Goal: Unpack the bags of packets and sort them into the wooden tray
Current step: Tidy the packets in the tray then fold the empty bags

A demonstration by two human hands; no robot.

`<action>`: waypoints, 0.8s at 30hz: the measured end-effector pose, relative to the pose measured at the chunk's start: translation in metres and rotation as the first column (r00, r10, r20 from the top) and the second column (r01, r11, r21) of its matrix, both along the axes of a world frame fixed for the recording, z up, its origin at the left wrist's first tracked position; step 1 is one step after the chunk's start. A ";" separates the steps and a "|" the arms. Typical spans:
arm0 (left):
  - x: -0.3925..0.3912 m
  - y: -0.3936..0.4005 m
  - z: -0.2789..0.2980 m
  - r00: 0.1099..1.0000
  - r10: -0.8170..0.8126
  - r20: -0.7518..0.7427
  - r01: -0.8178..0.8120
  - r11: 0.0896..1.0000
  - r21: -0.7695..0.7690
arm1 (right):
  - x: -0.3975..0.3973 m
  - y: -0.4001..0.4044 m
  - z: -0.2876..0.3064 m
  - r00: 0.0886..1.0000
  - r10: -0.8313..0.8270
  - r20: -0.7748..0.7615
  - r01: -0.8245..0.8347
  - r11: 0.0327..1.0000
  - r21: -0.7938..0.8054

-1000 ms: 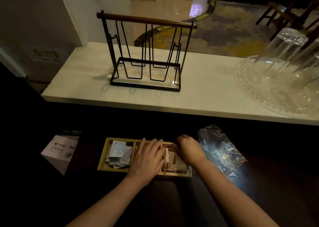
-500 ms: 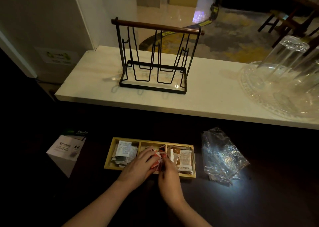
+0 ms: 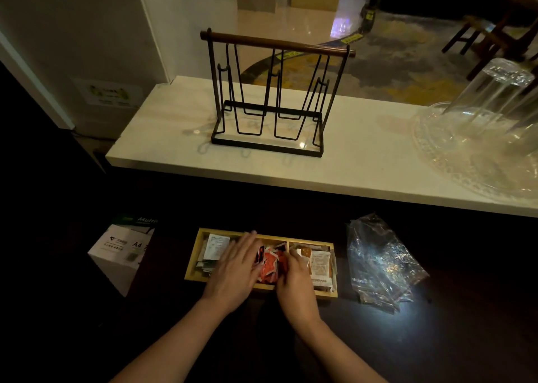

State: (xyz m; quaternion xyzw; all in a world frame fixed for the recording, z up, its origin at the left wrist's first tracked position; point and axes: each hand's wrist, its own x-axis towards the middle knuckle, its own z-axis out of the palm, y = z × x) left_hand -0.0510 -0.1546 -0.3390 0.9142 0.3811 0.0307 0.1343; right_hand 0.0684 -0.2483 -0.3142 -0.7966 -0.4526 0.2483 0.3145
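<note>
- The wooden tray sat on the dark counter, near its front edge, with three compartments holding packets.
- The left hand lay flat, fingers extended, over the divider between the left and middle compartments; its grip was released.
- The right hand touched the red packets in the middle compartment; I could not tell whether its grip had closed on any.
- Risk: the red heap looked loose and piled, so pressing could push packets over a divider into the white packets or the right section.
- The crumpled clear bag lay just right of the tray; dim light could hide leftover packets inside.
</note>
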 end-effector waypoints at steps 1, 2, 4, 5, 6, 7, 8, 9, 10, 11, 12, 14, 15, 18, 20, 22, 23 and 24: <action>-0.008 0.004 -0.003 0.998 0.060 -0.020 -0.059 0.997 0.052 | -0.002 0.000 -0.002 1.000 0.001 0.015 -0.001 1.000 -0.005; -0.017 0.007 -0.006 0.993 0.109 -0.046 -0.105 0.991 0.085 | -0.006 0.001 -0.004 1.000 0.004 0.028 -0.004 1.000 -0.006; -0.035 0.011 -0.013 0.985 0.139 -0.100 -0.131 0.988 0.082 | -0.013 0.004 -0.007 0.998 0.012 0.059 -0.010 0.999 -0.034; -0.042 0.010 -0.017 0.983 0.125 -0.135 -0.118 0.991 0.060 | -0.016 0.005 -0.008 0.996 0.022 0.083 -0.017 0.998 -0.062; -0.047 0.010 -0.020 0.980 0.107 -0.168 -0.101 0.994 0.046 | -0.020 0.006 -0.009 0.993 0.033 0.112 -0.023 0.996 -0.086; -0.051 0.011 -0.023 0.978 0.097 -0.184 -0.091 0.995 0.038 | -0.023 0.008 -0.010 0.990 0.037 0.135 -0.025 0.995 -0.096; -0.052 0.011 -0.025 0.978 0.093 -0.185 -0.089 0.996 0.031 | -0.026 0.009 -0.011 0.990 0.042 0.132 -0.028 0.994 -0.106; -0.051 0.013 -0.025 0.980 0.089 -0.178 -0.087 0.996 0.022 | -0.028 0.011 -0.011 0.993 0.045 0.112 -0.032 0.993 -0.112; -0.051 0.015 -0.025 0.982 0.084 -0.167 -0.082 0.996 0.017 | -0.029 0.012 -0.013 0.995 0.053 0.087 -0.041 0.991 -0.126; -0.050 0.016 -0.025 0.985 0.082 -0.155 -0.080 0.997 0.019 | -0.029 0.012 -0.015 0.994 0.078 0.071 -0.067 0.987 -0.145; -0.051 0.015 -0.024 0.986 0.076 -0.150 -0.073 0.997 0.022 | -0.028 0.012 -0.016 0.991 0.112 0.067 -0.099 0.981 -0.165; -0.053 0.013 -0.025 0.987 0.066 -0.146 -0.062 0.998 0.029 | -0.023 0.007 -0.013 0.983 0.148 0.106 -0.135 0.984 -0.118; -0.054 0.012 -0.027 0.989 0.065 -0.136 -0.062 0.998 0.025 | -0.018 0.004 -0.007 0.981 0.135 0.139 -0.130 0.990 -0.047; -0.057 0.008 -0.031 0.989 0.079 -0.123 -0.076 0.997 0.025 | 0.005 -0.012 0.002 0.982 -0.036 0.187 0.020 0.996 0.086; -0.055 0.006 -0.031 0.986 0.087 -0.139 -0.084 0.996 0.026 | 0.027 -0.028 -0.008 0.967 -0.224 0.118 0.219 0.974 0.054; -0.050 0.004 -0.026 0.986 0.113 -0.121 -0.112 0.994 0.017 | 0.039 -0.038 -0.016 0.951 -0.310 0.013 0.310 0.951 -0.021; -0.045 0.002 -0.021 0.987 0.125 -0.102 -0.123 0.992 0.021 | 0.042 -0.041 -0.018 0.950 -0.311 -0.018 0.310 0.950 -0.013; -0.040 0.000 -0.015 0.988 0.127 -0.087 -0.124 0.992 0.035 | 0.043 -0.042 -0.019 0.954 -0.298 -0.021 0.298 0.955 0.000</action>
